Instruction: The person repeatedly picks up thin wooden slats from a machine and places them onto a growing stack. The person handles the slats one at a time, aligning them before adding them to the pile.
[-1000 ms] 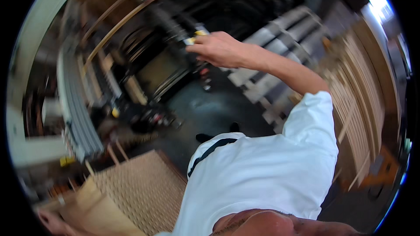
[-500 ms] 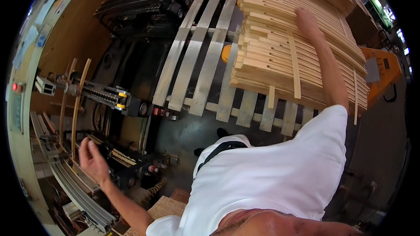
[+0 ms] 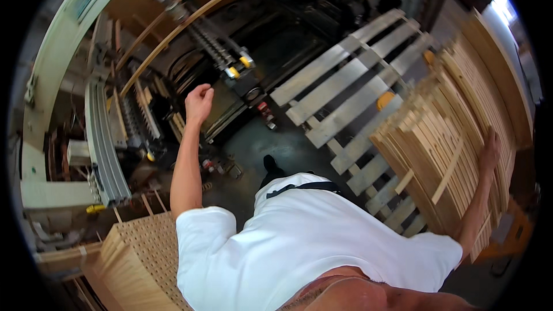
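left hand: risen from low beside the machine to a raised, curled fist | right hand: slid down onto the near side of the stack of wooden slats | view: swung, stack now at right

The left arm is raised with the elbow bent, and the left hand is curled into a loose fist. The right arm stretches out sideways, the right hand lying flat, fingers extended.

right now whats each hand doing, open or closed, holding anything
Left hand: closed in a fist, raised in the air, nothing visible in it.
Right hand: open, fingers resting flat on the stack of wooden slats, not gripping.
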